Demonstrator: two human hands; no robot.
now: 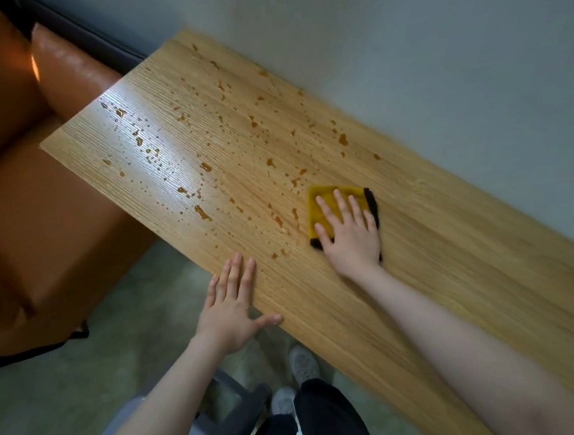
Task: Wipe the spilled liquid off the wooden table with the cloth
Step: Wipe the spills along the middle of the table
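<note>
A long wooden table (436, 260) runs from upper left to lower right against a pale wall. Amber drops of spilled liquid (206, 167) are scattered over its left half, thickest around the bright glare patch. A folded yellow cloth with a dark edge (322, 204) lies flat on the table at the right border of the spill. My right hand (348, 233) presses flat on the cloth with fingers spread. My left hand (232, 305) rests open on the table's near edge, fingers on the wood, holding nothing.
An orange leather sofa (27, 203) stands close to the table's left end. The pale wall (437, 51) borders the table's far side. Below the near edge are grey floor, my shoes (302, 365) and a dark chair frame (239, 410).
</note>
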